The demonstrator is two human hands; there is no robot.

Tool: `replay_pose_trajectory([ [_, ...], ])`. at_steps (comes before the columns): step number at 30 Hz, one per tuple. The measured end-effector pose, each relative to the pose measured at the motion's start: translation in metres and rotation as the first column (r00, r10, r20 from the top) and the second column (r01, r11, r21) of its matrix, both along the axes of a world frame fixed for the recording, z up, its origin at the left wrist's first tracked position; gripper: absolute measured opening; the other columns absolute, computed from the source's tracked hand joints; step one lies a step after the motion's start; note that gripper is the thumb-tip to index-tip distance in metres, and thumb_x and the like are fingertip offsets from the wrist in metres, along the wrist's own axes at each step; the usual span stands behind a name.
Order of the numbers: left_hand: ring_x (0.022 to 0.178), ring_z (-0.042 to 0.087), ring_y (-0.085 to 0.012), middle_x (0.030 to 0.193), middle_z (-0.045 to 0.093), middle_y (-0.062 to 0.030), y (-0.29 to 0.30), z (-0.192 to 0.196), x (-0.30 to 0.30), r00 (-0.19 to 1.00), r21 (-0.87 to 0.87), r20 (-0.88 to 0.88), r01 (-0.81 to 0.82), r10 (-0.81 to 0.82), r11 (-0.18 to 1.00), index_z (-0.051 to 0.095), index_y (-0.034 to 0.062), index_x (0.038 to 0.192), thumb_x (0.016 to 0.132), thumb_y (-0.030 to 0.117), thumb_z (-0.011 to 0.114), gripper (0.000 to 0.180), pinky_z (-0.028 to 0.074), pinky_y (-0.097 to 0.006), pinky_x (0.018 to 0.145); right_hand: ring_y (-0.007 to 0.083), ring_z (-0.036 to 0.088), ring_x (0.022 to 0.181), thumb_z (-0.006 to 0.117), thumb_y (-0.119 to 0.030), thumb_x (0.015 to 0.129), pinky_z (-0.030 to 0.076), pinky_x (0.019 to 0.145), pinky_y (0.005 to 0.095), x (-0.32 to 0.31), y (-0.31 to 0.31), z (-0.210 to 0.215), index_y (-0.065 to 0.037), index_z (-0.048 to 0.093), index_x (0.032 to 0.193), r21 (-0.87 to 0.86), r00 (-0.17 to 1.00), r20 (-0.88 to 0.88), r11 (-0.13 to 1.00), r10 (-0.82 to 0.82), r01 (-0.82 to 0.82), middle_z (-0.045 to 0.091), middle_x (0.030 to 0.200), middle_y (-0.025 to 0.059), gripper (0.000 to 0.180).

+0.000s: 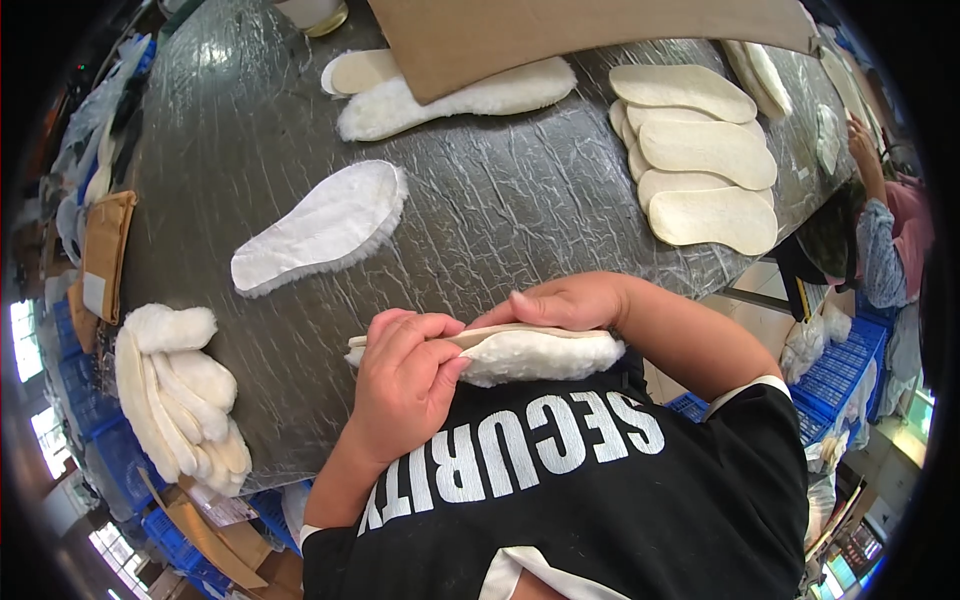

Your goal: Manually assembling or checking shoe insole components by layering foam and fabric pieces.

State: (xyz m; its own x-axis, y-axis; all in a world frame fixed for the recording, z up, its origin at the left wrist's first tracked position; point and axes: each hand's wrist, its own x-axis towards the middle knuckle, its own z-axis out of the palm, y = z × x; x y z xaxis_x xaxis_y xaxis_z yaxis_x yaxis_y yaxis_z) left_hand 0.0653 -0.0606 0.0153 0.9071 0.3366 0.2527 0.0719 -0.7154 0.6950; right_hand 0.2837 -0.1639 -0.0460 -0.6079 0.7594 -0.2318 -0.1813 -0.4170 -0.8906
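Note:
A fluffy white fleece insole [545, 357] with a flat cream layer along its far side is held at the table's near edge, close to my body. My left hand [405, 375] pinches its left part, thumb on the fleece side and fingers curled over the top edge. Against the cream side lies my right hand [575, 300], fingers stretched leftward and thumb raised apart; its fingers are partly hidden. Beyond my hands a single white-backed fleece insole [320, 228] rests on the table, fleece showing around its rim.
Several cream insoles [712, 218] overlap at the right on the dark, wrinkled table cover [500, 215]. A fleece insole pile [180, 395] sits at the left edge. Brown cardboard [590, 30] overhangs more insoles [460, 100] at the back. Another person's hand [866, 155] shows far right.

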Motion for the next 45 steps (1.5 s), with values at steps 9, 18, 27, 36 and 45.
replay_pose_trajectory([
  [9, 0.079, 0.058, -0.0272, 0.091, 0.064, -0.0107, -0.001, -0.006, -0.004, 0.998, -0.039, -0.012, -0.059, 0.059, 0.997, 0.059, 0.001, 0.082, 0.076, 0.001, 0.072, 0.014, 0.048, -0.036, 0.067, 0.0199, 0.063, 0.104, 0.076, -0.044, 0.078, 0.048, 0.089, 0.0308, 0.016, -0.017, 0.04, 0.001, 0.049, 0.135, 0.232, 0.98, 0.151, 0.969, -0.127, 0.089, 0.065, 0.119, 0.0137, 0.078],
  [18, 0.074, 0.056, -0.0262, 0.088, 0.064, -0.0054, -0.004, -0.006, -0.003, 0.995, -0.025, -0.019, -0.096, 0.096, 0.995, 0.062, 0.0044, 0.079, 0.072, 0.004, 0.074, 0.014, 0.045, -0.037, 0.071, 0.0343, 0.063, 0.076, 0.06, -0.018, 0.091, 0.048, 0.069, 0.0389, 0.007, -0.027, 0.042, -0.003, 0.061, 0.118, 0.26, 0.879, 0.407, 0.954, -0.248, 0.149, 0.067, 0.086, 0.0191, 0.031],
  [27, 0.074, 0.058, -0.0239, 0.086, 0.064, -0.0048, -0.006, -0.003, 0.001, 1.0, 0.007, -0.003, -0.03, 0.03, 1.0, 0.063, 0.0046, 0.077, 0.07, 0.006, 0.077, 0.015, 0.044, -0.037, 0.074, 0.0349, 0.063, 0.069, 0.073, -0.028, 0.077, 0.048, 0.062, 0.0412, -0.018, -0.011, 0.063, -0.006, 0.068, 0.108, 0.431, 0.656, 0.664, 0.9, -0.359, 0.057, 0.067, 0.079, 0.0167, 0.038],
  [36, 0.081, 0.057, -0.0266, 0.092, 0.066, -0.007, 0.005, 0.003, -0.01, 0.99, -0.072, -0.131, -0.056, 0.046, 0.996, 0.063, 0.003, 0.08, 0.07, 0.004, 0.075, 0.016, 0.045, -0.038, 0.074, 0.0359, 0.062, 0.066, 0.07, -0.018, 0.079, 0.048, 0.062, 0.0435, -0.018, -0.018, 0.059, -0.007, 0.071, 0.096, 0.401, 0.626, 0.685, 0.91, -0.373, 0.103, 0.064, 0.07, 0.0173, 0.021],
  [45, 0.078, 0.058, -0.0291, 0.086, 0.064, -0.0084, 0.001, 0.002, -0.005, 0.993, -0.017, -0.117, -0.028, 0.025, 0.999, 0.056, 0.003, 0.081, 0.075, 0.002, 0.07, 0.015, 0.043, -0.04, 0.08, 0.0363, 0.062, 0.065, 0.07, -0.017, 0.079, 0.048, 0.061, 0.0424, -0.015, -0.018, 0.055, -0.007, 0.071, 0.096, 0.389, 0.663, 0.64, 0.908, -0.389, 0.157, 0.063, 0.068, 0.018, 0.02],
])
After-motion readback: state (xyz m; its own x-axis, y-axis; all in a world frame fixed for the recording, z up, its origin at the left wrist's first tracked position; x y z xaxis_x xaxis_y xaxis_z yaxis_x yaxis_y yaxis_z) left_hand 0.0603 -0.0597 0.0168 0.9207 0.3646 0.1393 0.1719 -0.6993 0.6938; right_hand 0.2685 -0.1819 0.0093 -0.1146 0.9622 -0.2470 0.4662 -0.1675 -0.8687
